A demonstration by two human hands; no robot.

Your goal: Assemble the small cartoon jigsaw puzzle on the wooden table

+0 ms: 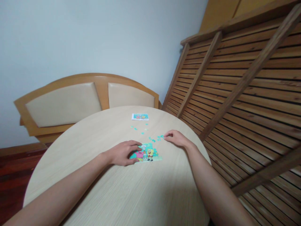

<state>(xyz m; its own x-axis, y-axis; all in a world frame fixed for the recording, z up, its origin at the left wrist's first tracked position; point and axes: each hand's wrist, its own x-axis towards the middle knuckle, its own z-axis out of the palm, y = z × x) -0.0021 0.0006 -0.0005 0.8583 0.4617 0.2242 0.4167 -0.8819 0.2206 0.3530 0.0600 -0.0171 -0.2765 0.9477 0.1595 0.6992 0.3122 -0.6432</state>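
A small cartoon jigsaw puzzle (148, 154), partly put together, lies on the round light-wood table (98, 188). My left hand (123, 153) rests on its left edge, fingers curled around that side and touching it. My right hand (176, 138) is to the right of the puzzle with fingertips pinched at a loose teal piece (160, 137). Several other teal pieces (142, 130) lie scattered just beyond the puzzle. A small reference picture card (140, 116) lies farther back near the table's far edge.
A wooden headboard with beige padded panels (66, 102) leans on the pale wall behind the table. A slatted wooden bed frame (246, 91) stands tilted close to the table's right side. Dark red floor (14, 175) shows at left.
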